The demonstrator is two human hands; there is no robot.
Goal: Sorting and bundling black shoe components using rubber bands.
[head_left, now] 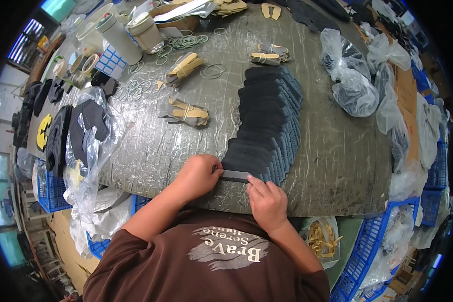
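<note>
A long row of overlapping black cut pieces with blue-grey right ends runs across the table away from me. At its near end lies a narrow grey strip along the edge of the nearest piece. My left hand is closed, its thumb and fingertips pinching the strip's left end. The strip's right end is between the thumb and fingers of my right hand, which is closed too. The fingertips partly hide both ends. Whether the strip is fixed to the black piece, I cannot tell.
Banded bundles of tan and grey pieces lie left of the row, near loose green rubber bands. Clear plastic bags rest at the right. Jars stand at the back left. A blue crate is below the table's right edge.
</note>
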